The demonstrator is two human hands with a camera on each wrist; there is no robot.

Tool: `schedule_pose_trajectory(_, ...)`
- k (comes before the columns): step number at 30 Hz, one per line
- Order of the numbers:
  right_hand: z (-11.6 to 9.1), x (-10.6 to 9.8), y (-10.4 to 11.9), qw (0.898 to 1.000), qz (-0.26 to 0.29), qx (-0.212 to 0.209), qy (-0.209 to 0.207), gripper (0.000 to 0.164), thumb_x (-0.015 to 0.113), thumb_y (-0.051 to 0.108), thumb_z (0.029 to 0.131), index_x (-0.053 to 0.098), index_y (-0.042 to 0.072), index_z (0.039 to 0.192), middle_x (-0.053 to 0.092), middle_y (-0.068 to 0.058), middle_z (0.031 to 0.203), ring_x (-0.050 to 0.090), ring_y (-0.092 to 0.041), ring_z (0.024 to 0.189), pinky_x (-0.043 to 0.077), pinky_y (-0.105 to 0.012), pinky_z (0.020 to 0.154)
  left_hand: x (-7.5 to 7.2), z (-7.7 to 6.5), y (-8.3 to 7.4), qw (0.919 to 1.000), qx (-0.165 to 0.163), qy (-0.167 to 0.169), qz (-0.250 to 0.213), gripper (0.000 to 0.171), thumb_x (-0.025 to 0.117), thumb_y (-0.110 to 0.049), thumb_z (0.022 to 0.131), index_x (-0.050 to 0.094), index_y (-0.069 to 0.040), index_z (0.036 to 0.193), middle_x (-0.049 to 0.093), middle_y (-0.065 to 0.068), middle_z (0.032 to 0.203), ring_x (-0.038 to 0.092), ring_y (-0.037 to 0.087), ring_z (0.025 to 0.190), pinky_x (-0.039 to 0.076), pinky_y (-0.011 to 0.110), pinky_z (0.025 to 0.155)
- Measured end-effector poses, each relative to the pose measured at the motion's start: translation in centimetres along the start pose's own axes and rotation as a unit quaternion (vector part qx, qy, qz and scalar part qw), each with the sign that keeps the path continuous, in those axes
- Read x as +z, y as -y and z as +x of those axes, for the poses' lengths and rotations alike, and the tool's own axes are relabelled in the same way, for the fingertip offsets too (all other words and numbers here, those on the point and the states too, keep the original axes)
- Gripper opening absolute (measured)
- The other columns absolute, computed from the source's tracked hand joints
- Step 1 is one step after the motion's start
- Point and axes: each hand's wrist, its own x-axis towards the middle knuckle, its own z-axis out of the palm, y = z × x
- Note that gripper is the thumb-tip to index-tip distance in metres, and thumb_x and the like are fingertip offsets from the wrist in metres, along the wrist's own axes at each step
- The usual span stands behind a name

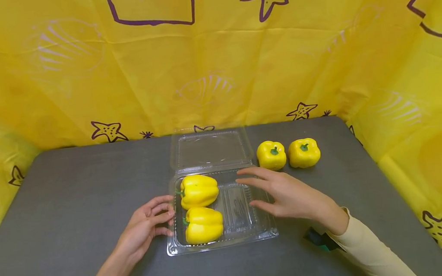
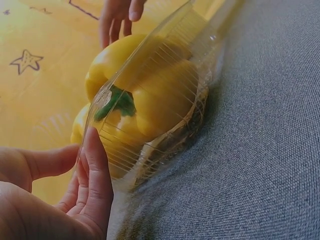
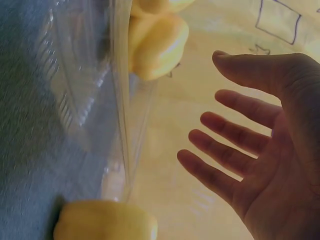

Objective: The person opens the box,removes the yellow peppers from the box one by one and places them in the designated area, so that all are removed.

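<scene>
Gripping a see-through plastic box (image 1: 230,211) of two fat yellow peppers (image 1: 199,192) with the bare left hand (image 1: 146,224). Holding the bare right hand (image 1: 284,193) above its right side.

No text, label, brand, number or sign can be read (in any view).

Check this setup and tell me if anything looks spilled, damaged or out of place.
Nothing stands out as spilled or damaged. The clear box sits only slightly askew on the table, its near edge slanting a little. Two yellow peppers lie inside, and two loose peppers sit right of the open lid.
</scene>
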Motion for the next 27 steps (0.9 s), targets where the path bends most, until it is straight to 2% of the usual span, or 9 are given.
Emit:
schedule_pose_trajectory(10,1.2,1.3,1.1,0.999,-0.004,-0.033,0.019,0.055,0.072,0.027,0.09,0.053,0.01,0.138,0.047,-0.009,0.144,0.051,-0.021,0.127,0.052,-0.033,0.096,0.1,0.0,-0.1,1.0,-0.002,-0.003,-0.004,0.045,0.058,0.002,0.093,0.042,0.007,0.134,0.06,0.003,0.095,0.059,0.015,0.074,0.06,0.034,0.062)
schedule_pose_trajectory(27,3.7,4.0,3.8,0.995,-0.018,-0.091,0.037,0.05,0.071,0.031,0.09,0.057,0.01,0.134,0.051,-0.006,0.14,0.048,-0.02,0.13,0.039,-0.033,0.111,0.1,0.0,0.0,0.9999,-0.008,-0.007,-0.014,0.046,0.06,0.001,0.092,0.041,0.007,0.134,0.06,0.003,0.096,0.058,0.015,0.073,0.059,0.033,0.062)
